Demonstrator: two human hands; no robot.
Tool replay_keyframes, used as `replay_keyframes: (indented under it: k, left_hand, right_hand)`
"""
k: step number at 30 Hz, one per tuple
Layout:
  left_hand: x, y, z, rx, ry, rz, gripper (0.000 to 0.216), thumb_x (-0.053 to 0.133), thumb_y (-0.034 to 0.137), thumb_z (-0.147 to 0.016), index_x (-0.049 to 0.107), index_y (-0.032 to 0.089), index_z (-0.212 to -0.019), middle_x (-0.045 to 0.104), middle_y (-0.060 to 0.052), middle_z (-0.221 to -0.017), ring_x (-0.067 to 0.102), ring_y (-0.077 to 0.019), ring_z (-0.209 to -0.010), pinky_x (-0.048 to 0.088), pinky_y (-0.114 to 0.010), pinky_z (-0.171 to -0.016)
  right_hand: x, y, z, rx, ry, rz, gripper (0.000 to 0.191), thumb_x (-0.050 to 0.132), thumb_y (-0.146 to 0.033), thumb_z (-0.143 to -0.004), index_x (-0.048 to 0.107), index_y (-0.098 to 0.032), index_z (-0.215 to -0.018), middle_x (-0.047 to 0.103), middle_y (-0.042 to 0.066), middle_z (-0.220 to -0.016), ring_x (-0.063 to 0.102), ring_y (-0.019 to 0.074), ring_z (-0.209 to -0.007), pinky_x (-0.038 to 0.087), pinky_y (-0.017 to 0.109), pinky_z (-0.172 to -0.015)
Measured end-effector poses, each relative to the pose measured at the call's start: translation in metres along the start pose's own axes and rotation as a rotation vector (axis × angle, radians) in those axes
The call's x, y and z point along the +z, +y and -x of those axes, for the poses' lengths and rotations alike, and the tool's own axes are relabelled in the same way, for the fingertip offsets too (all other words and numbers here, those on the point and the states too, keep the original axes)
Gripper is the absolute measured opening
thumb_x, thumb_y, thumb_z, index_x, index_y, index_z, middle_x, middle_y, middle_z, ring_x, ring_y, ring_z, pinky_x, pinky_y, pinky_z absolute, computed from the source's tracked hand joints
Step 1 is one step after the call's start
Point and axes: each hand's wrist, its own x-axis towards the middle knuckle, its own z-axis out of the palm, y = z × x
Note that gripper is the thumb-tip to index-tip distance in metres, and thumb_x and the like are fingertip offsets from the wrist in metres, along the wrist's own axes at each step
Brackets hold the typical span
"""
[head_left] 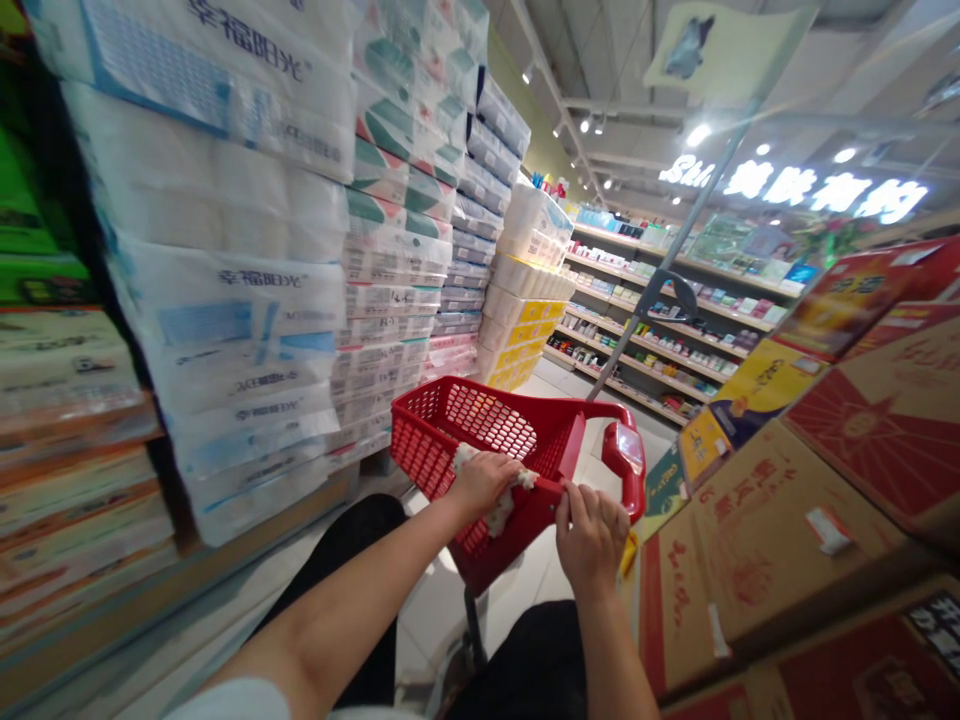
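Observation:
Before me stands a small red plastic shopping cart (431, 440) with perforated basket walls. Its moulded handle (625, 450) curves up at the right. A pale patterned cloth (499, 512) hangs over the near rim. My left hand (486, 484) lies over that rim on the cloth, its fingers closed together; how much of the cloth is in its grip is partly hidden. At the rim's right corner, beside the handle, my right hand (589, 525) has its fingers curled over the red edge. A thin grey pole (679, 245) rises behind the cart with a pale flag (724, 50) at its top.
Tall stacks of wrapped tissue packs (255, 340) line the left side. Cardboard cartons (787, 530) are piled close on the right. Pale floor tiles (517, 590) run between them towards stocked shelves (652, 330) at the back. My knees are close below the cart.

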Motion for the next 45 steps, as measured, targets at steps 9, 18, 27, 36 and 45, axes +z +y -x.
replay_keyframes:
  k: [9, 18, 27, 36, 45]
  left_hand:
    - [0.001, 0.001, 0.004, -0.061, 0.020, -0.001, 0.029, 0.045, 0.021, -0.093, 0.063, 0.024, -0.116, 0.068, -0.003, -0.112, 0.059, -0.0189, -0.105, 0.044, -0.034, -0.096]
    - [0.000, 0.003, 0.005, -0.024, 0.032, 0.000, 0.039, 0.046, 0.016, -0.092, 0.056, 0.022, -0.129, 0.066, -0.005, -0.119, 0.058, -0.0187, -0.109, 0.043, -0.037, -0.101]
    - [-0.003, 0.003, 0.006, -0.128, 0.013, -0.014, 0.038, 0.045, 0.015, -0.091, 0.058, 0.021, -0.126, 0.066, -0.005, -0.120, 0.057, -0.0197, -0.109, 0.042, -0.038, -0.103]
    - [-0.004, -0.018, 0.016, -0.093, 0.015, -0.027, 0.039, 0.047, 0.016, -0.089, 0.057, 0.023, -0.126, 0.064, -0.006, -0.121, 0.056, -0.0208, -0.112, 0.041, -0.041, -0.104]
    - [-0.003, -0.044, 0.022, -0.142, -0.007, 0.014, 0.039, 0.045, 0.014, -0.088, 0.059, 0.024, -0.124, 0.064, -0.005, -0.119, 0.055, -0.0212, -0.114, 0.039, -0.042, -0.108]
  right_hand:
    - [0.004, -0.016, 0.001, 0.061, -0.015, 0.018, 0.026, 0.048, -0.017, -0.094, 0.066, -0.016, -0.113, 0.069, 0.009, -0.101, 0.055, 0.0250, -0.101, 0.031, 0.046, -0.100]
    - [0.020, -0.044, 0.007, 0.009, -0.119, -0.056, 0.035, 0.045, -0.017, -0.093, 0.060, -0.014, -0.125, 0.062, 0.015, -0.118, 0.048, 0.0300, -0.118, 0.030, 0.048, -0.103]
    - [0.026, -0.040, 0.008, -0.008, -0.069, -0.032, 0.031, 0.048, -0.018, -0.092, 0.063, -0.016, -0.119, 0.063, 0.013, -0.114, 0.049, 0.0298, -0.114, 0.030, 0.049, -0.102]
    - [0.020, -0.041, 0.007, -0.012, -0.077, -0.050, 0.033, 0.046, -0.017, -0.092, 0.062, -0.016, -0.121, 0.062, 0.014, -0.116, 0.048, 0.0284, -0.116, 0.030, 0.047, -0.102]
    - [0.020, -0.042, 0.008, -0.013, -0.071, -0.042, 0.033, 0.047, -0.016, -0.092, 0.063, -0.017, -0.120, 0.063, 0.013, -0.116, 0.049, 0.0281, -0.115, 0.031, 0.047, -0.102]
